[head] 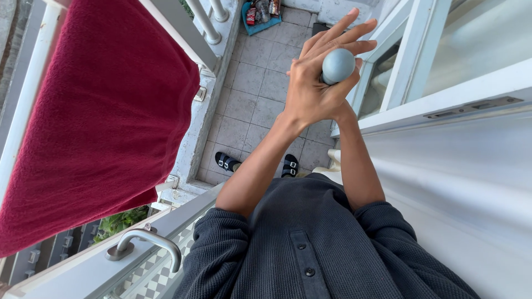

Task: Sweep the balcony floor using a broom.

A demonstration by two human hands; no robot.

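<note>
Dark knitted shirt (310, 249) with buttons fills the bottom of the view; above it both forearms rise to a grey-blue ball (338, 65) pressed between the palms. Left hand (316, 83) lies over it with fingers spread; right hand (344, 91), mostly hidden behind, cups it from below. Beside them hangs a red towel (94, 116) over the white railing (183, 33), with sandalled feet (228, 161) on grey tiles

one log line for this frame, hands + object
left hand: fingers spread, pressed over grey ball | right hand: mostly hidden, under ball | ball: held between both hands | setting: tiled balcony floor, red towel on railing
</note>
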